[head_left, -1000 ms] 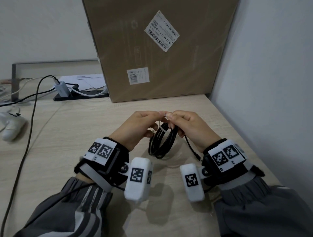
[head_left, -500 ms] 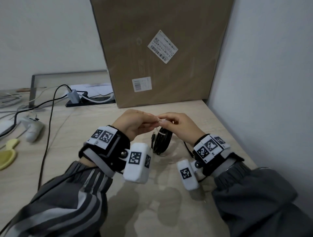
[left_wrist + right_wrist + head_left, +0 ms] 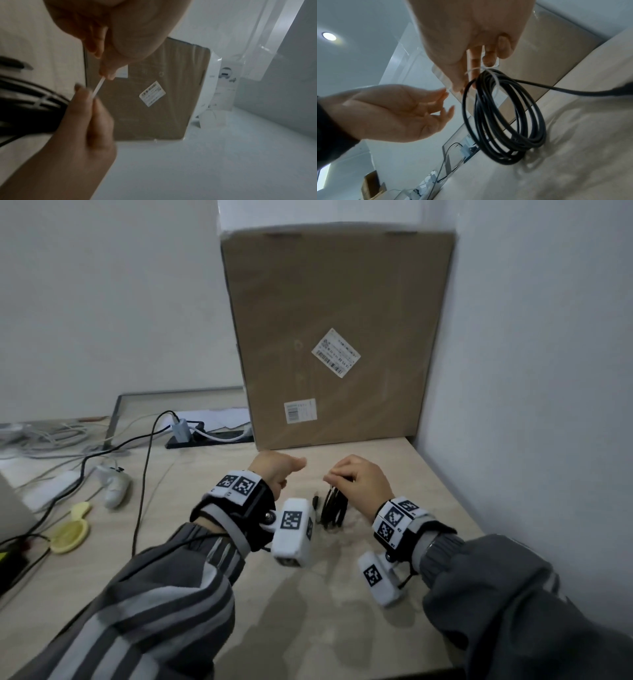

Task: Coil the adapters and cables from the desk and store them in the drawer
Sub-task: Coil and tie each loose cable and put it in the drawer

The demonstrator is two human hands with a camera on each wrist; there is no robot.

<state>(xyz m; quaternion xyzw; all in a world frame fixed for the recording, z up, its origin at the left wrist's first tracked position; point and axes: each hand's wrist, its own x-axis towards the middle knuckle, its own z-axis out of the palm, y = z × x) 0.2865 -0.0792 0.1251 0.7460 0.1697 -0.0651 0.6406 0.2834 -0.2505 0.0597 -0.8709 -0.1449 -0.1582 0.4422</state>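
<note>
- Cable (image 3: pixel 503 119) – a black coil bound by a white tie (image 3: pixel 475 70), hangs over the tabletop (image 3: pixel 342 594) from the right hand (image 3: pixel 363 484), which pinches its top.
- Left hand (image 3: pixel 388 113) beside it – fingers loosely spread, holding nothing.

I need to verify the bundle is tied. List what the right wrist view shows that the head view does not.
Only the right wrist view: the white tie wrapped round the coil's top, the palm of the left hand, and a ceiling light. Only the head view: a white game controller and a yellow object on the desk. Both: the right hand holding the black cable coil by its top, and the cardboard box.
</note>
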